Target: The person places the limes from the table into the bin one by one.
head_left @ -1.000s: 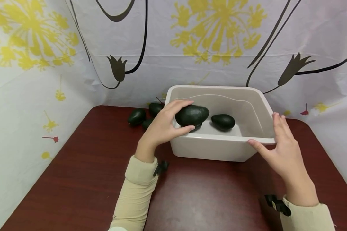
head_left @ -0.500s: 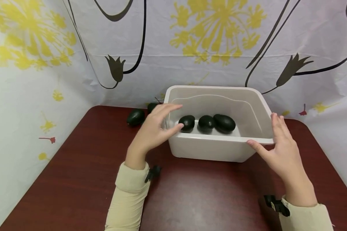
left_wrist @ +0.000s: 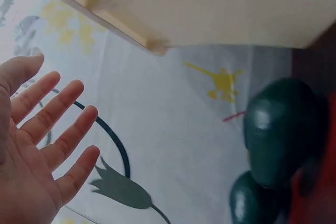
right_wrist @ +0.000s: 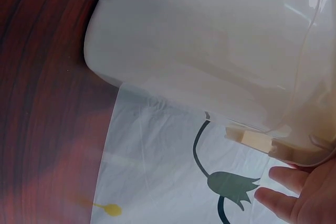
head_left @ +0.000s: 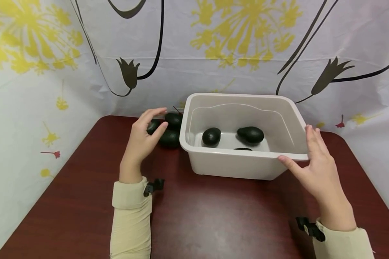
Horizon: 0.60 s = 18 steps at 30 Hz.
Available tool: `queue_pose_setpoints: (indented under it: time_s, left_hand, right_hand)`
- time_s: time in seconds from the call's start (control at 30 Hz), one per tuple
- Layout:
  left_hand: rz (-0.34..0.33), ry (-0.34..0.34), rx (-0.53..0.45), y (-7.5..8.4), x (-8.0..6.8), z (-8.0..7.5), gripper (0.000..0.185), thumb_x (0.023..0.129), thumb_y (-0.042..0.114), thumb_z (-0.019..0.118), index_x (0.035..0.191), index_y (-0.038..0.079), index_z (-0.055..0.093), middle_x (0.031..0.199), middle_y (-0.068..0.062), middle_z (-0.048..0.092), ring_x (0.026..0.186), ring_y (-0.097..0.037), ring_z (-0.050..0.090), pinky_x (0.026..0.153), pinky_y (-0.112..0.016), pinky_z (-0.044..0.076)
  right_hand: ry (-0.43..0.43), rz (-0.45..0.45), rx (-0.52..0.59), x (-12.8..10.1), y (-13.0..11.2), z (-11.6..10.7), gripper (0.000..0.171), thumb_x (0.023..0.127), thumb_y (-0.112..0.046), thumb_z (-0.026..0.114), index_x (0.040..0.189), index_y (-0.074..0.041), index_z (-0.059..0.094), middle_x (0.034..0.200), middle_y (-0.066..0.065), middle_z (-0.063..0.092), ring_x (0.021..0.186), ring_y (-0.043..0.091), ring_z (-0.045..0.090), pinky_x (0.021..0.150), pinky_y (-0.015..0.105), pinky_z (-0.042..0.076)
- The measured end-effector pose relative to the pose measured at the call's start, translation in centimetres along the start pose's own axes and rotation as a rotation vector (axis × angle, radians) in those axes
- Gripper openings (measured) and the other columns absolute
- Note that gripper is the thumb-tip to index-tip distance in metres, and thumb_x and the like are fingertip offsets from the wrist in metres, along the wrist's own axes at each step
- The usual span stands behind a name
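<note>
In the head view my left hand (head_left: 144, 138) hovers over the left rear of the table, thumb and fingers apart, nothing in its grasp. Close to its fingertips lie three dark green avocados: one at the back (head_left: 173, 121), one in front (head_left: 170, 139), and one partly behind the hand (head_left: 153, 126). My right hand (head_left: 322, 169) braces the near right corner of a pale plastic bin (head_left: 233, 163), thumb on the front rim and straight fingers along the right rim. Inside are a round-looking avocado (head_left: 211, 136), a pear-shaped one (head_left: 250, 135), and a third mostly hidden by the front wall.
The dark red wooden table (head_left: 197, 212) extends in front of the bin. A white cloth (head_left: 168, 82) printed with yellow and grey flowers hangs right behind and at both sides.
My left hand has released an avocado into the bin and moved out leftward to the loose avocados. One avocado inside has shifted toward the front wall. My right hand keeps its place.
</note>
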<state>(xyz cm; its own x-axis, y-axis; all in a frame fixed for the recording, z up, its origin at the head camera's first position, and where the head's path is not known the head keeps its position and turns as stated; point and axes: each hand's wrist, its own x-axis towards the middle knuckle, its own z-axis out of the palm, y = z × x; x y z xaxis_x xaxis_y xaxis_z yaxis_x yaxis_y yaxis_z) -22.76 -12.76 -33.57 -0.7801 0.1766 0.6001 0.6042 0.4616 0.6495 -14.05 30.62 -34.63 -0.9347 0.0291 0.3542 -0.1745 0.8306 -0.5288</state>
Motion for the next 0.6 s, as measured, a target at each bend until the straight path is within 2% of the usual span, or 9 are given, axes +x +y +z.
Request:
queue_pose_setpoints:
  time_s: [0.17,0.37,0.47,0.6]
  left_hand:
    - [-0.075,-0.041,0.023,-1.5,-0.1,0.6,0.038,0.097,0.018,0.065,0.134,0.013,0.061,0.130,-0.008,0.062,0.122,-0.025,0.056,0.099,-0.057,0.045]
    - [-0.153,-0.131,0.045,-2.9,0.0,1.7,0.038,0.098,0.022,0.064,0.135,0.014,0.059,0.129,-0.010,0.061,0.118,-0.026,0.053,0.096,-0.051,0.045]
    - [-0.179,-0.164,0.046,-3.6,0.2,2.1,0.038,0.098,0.021,0.064,0.135,0.013,0.059,0.128,-0.010,0.061,0.117,-0.027,0.053,0.095,-0.048,0.045]
    - [-0.190,-0.220,0.067,-4.3,0.7,2.4,0.039,0.098,0.021,0.063,0.136,0.012,0.058,0.131,-0.009,0.060,0.122,-0.029,0.053,0.102,-0.049,0.045]
  right_hand:
    - [0.005,-0.005,-0.002,0.1,0.0,-0.1,0.101,0.087,-0.041,0.074,0.160,-0.012,0.012,0.167,0.011,0.014,0.156,0.029,0.008,0.118,0.068,0.013]
    - [0.006,-0.012,-0.008,0.3,0.1,-0.3,0.101,0.087,-0.042,0.073,0.160,-0.011,0.011,0.167,0.013,0.013,0.156,0.031,0.008,0.118,0.067,0.012]
    - [0.008,-0.011,-0.010,0.2,0.0,-0.2,0.101,0.087,-0.042,0.074,0.160,-0.013,0.011,0.167,0.012,0.015,0.156,0.030,0.009,0.118,0.067,0.014]
    - [0.007,-0.009,-0.009,-0.1,0.1,-0.1,0.102,0.087,-0.042,0.074,0.160,-0.012,0.011,0.166,0.014,0.015,0.155,0.031,0.010,0.117,0.069,0.014]
